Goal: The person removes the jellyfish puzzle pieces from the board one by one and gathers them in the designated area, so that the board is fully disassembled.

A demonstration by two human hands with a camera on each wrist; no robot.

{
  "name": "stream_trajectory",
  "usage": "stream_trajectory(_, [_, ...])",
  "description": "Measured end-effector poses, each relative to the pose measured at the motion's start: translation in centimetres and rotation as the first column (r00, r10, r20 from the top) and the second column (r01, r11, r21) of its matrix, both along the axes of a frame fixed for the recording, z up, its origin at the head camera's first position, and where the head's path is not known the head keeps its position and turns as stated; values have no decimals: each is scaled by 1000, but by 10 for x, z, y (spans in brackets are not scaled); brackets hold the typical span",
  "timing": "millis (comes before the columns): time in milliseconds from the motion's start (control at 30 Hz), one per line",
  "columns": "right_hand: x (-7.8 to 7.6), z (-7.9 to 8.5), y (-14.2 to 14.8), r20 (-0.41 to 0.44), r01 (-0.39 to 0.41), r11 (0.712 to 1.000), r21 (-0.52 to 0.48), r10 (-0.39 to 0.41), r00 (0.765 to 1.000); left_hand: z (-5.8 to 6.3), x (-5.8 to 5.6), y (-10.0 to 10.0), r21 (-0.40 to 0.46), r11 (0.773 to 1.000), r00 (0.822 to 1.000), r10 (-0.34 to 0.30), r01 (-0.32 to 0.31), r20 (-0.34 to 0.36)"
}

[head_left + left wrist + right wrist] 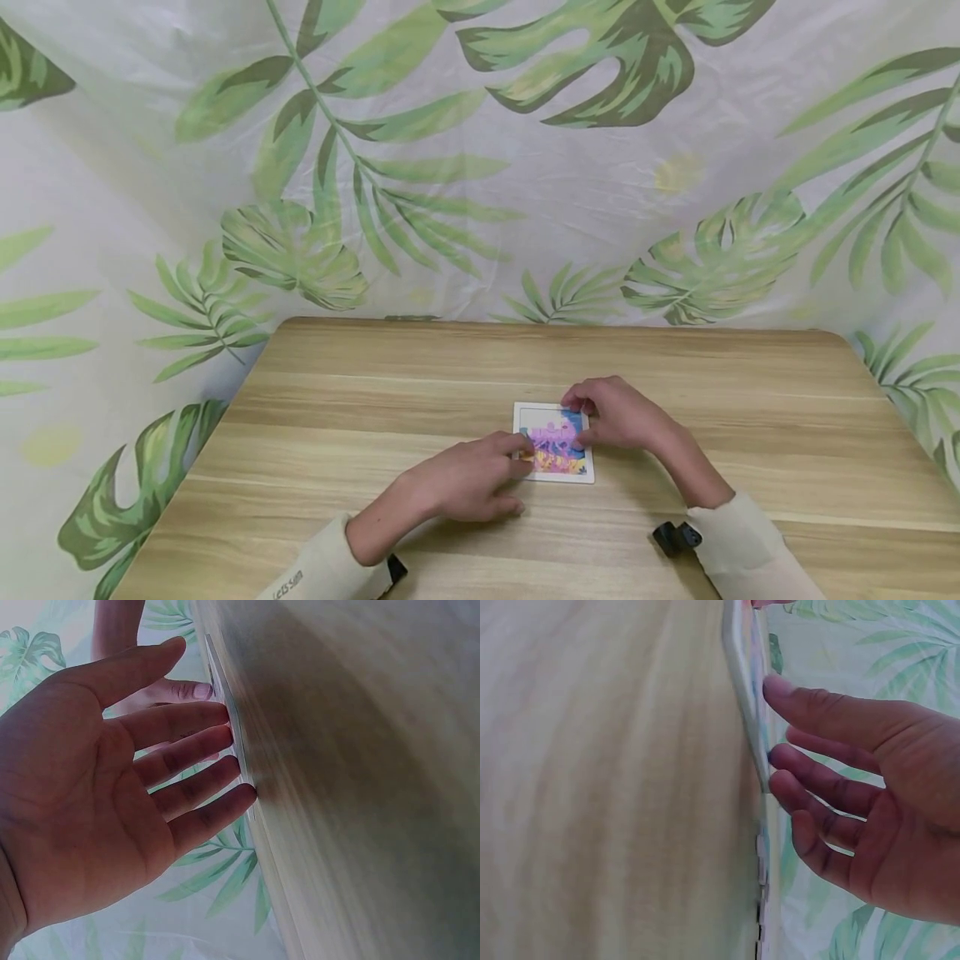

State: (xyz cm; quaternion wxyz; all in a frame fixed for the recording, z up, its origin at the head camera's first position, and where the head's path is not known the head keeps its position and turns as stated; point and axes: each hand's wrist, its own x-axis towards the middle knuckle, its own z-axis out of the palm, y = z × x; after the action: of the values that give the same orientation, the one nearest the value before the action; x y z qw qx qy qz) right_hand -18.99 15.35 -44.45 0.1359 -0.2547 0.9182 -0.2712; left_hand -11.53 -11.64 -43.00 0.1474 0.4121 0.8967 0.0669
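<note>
A square picture board (553, 478) with a white border and a pink, blue and yellow print lies flat on the wooden table. My left hand (474, 477) reaches over its left side, with fingertips on the print. In the left wrist view, the left hand's fingers (199, 786) are spread and nearly straight, and the thumb stands away. My right hand (621, 414) is at the board's right side. Its thumb touches the print while the other fingertips are by the upper right corner. In the right wrist view, those fingers (821, 802) are loosely bent near the board's edge.
The wood-grain table (360, 375) has rounded far corners. Behind it hangs a pale sheet (570, 192) printed with green leaves. Several small flat pieces (761, 859), too edge-on to identify, show along the tabletop in the right wrist view. Black devices sit at both cuffs.
</note>
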Motion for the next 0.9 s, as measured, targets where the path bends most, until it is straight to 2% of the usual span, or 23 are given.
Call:
stream_trajectory(200, [-1, -1, 0, 4, 4, 1000, -19, -4, 1000, 0, 0, 0, 0, 1000, 1000, 1, -1, 4])
stream_trajectory(300, [-2, -4, 1, -1, -10, 999, -32, 10, 1000, -1, 0, 1, 0, 1000, 1000, 1, -1, 3])
stream_trajectory(533, [-4, -6, 2, 47, -71, 995, -72, 74, 996, -2, 0, 1, 3, 1000, 1000, -6, 6, -7])
stream_trajectory(700, [-2, -5, 0, -5, -63, 998, -32, 63, 998, -2, -1, 1, 6, 1000, 1000, -5, 5, -7])
stream_trajectory(900, [2, 0, -1, 0, -31, 999, -11, 31, 1000, -2, -1, 0, 6, 1000, 1000, -4, 4, -7])
